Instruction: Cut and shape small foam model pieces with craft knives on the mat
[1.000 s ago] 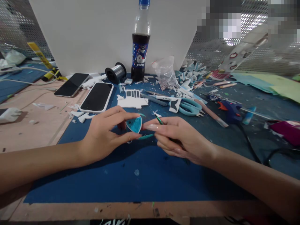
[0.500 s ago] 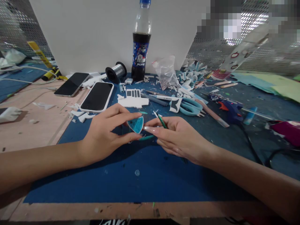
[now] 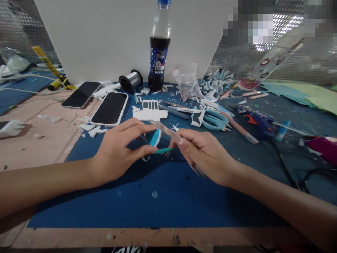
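Observation:
My left hand (image 3: 118,149) pinches a small cup-like piece (image 3: 153,138), blue inside with a white rim, between thumb and fingers. A long teal nail extends from its thumb below the piece. My right hand (image 3: 204,151) is closed on a thin pale stick-like tool (image 3: 167,130); its exact kind is unclear. The tool's far end slants up and left, over the blue piece in this view; whether they touch I cannot tell. Both hands are above the blue mat (image 3: 126,203). Beyond them lie a white foam cutout (image 3: 150,114) and light-blue-handled scissors (image 3: 214,121).
Two phones (image 3: 109,109) (image 3: 81,95) lie at left. Behind stand a wire spool (image 3: 131,81), a Pepsi bottle (image 3: 158,63) and a clear plastic bag (image 3: 186,82). Foam scraps (image 3: 217,82) are heaped at back right. A glue gun (image 3: 259,123) with a black cable lies at right.
My right hand has turned, and the thin tool in it now slants leftward over the blue piece. The piece has tilted in my left hand, showing more of its rim.

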`<state>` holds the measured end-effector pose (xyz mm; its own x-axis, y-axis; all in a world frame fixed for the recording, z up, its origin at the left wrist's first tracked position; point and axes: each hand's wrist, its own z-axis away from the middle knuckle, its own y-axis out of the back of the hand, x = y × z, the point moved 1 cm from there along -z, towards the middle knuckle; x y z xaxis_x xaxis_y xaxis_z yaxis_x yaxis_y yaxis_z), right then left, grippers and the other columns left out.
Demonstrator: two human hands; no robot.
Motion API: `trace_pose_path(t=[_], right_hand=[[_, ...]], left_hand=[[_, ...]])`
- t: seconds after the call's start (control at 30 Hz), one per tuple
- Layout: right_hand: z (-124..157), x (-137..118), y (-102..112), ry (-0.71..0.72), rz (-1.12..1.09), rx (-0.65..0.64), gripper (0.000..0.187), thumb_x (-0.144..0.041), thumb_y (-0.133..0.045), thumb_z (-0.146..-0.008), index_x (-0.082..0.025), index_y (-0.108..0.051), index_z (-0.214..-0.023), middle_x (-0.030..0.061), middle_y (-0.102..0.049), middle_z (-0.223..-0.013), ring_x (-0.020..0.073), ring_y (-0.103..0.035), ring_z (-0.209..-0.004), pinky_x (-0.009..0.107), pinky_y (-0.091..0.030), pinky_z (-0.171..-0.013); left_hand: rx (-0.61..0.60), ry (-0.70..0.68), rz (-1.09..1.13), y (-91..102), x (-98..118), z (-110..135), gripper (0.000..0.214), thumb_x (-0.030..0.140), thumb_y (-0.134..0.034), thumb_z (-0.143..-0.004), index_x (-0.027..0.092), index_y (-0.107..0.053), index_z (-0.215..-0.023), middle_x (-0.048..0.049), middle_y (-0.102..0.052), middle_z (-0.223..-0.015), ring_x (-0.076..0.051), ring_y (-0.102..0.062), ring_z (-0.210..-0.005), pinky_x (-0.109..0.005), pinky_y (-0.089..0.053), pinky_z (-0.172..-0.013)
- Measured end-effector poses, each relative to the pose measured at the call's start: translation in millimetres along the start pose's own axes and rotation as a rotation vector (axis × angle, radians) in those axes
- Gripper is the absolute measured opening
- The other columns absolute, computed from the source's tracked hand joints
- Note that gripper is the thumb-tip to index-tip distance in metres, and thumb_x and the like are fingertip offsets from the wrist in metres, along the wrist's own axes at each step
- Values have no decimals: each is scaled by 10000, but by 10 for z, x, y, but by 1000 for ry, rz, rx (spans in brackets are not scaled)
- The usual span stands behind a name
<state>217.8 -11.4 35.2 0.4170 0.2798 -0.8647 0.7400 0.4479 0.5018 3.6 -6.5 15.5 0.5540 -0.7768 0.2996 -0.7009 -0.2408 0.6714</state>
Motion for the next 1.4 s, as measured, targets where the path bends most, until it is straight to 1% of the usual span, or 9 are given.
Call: trace_pose_path(t=[0.1,0.17,0.3,0.47,0.57,0.83,0.97,1.2,1.4], right_hand=[[4,43,7,8,73,-2,511,-557,-288,-1002,-186,-541,-758,-61,-416,-415,98,-475,-379,232,-390,-482],[5,48,-3,34,134,9,506,-547,-299,-1005,-187,-535,-739,-58,-431,-424,98,-483,-394,238,-395,-512],[-3,31,-25,67,211,18,497,-529,-308,-1009,-195,-520,-709,-53,-444,-436,100,-476,-424,241,-366,-525],[-11,30,-33,87,215,12,469,-478,-317,-1018,-202,-473,-673,-48,-447,-455,100,-489,-462,234,-352,-534],[-16,39,-36,97,215,12,451,-436,-334,-1020,-203,-451,-652,-51,-442,-450,93,-473,-451,231,-344,-526],[6,11,-26,88,218,30,440,-424,-330,-1020,-193,-515,-694,-72,-382,-419,85,-418,-409,235,-323,-511],[3,16,-33,124,271,28,419,-373,-356,-1016,-186,-517,-676,-79,-359,-434,66,-374,-382,227,-297,-484],[-14,14,-40,170,302,42,442,-350,-361,-1018,-169,-529,-652,-70,-387,-453,50,-380,-381,205,-284,-452],[-15,32,-51,192,275,22,468,-379,-349,-1028,-163,-536,-657,-59,-427,-473,44,-407,-397,185,-286,-432]], left_hand=[[-11,19,-11,8,4,-6,344,493,-532,-935,166,-640,-945,-77,-727,-876,-163,-698,-784,-253,-582,-704],[-15,48,-19,17,4,-9,389,547,-509,-926,180,-639,-916,-59,-737,-832,-158,-702,-716,-243,-577,-636],[-36,117,8,21,0,-5,426,607,-516,-892,215,-655,-987,-19,-739,-777,-150,-699,-636,-225,-546,-534],[-37,139,69,2,7,11,422,598,-537,-884,210,-652,-1006,-20,-758,-822,-157,-725,-671,-235,-586,-607],[-36,138,81,1,11,8,424,588,-558,-875,195,-654,-1000,-21,-760,-818,-153,-726,-669,-225,-587,-609],[-41,110,62,6,-7,0,389,564,-521,-912,208,-642,-1012,-19,-759,-815,-145,-723,-655,-216,-567,-580],[-35,86,55,5,1,6,406,556,-513,-918,188,-636,-1037,-25,-757,-813,-138,-727,-671,-198,-554,-580],[-43,81,45,12,4,-3,439,555,-507,-918,160,-661,-1031,-30,-756,-803,-128,-723,-676,-178,-549,-604],[-43,22,30,15,-1,-16,449,534,-476,-939,141,-680,-1008,-47,-770,-807,-123,-723,-663,-173,-564,-632]])
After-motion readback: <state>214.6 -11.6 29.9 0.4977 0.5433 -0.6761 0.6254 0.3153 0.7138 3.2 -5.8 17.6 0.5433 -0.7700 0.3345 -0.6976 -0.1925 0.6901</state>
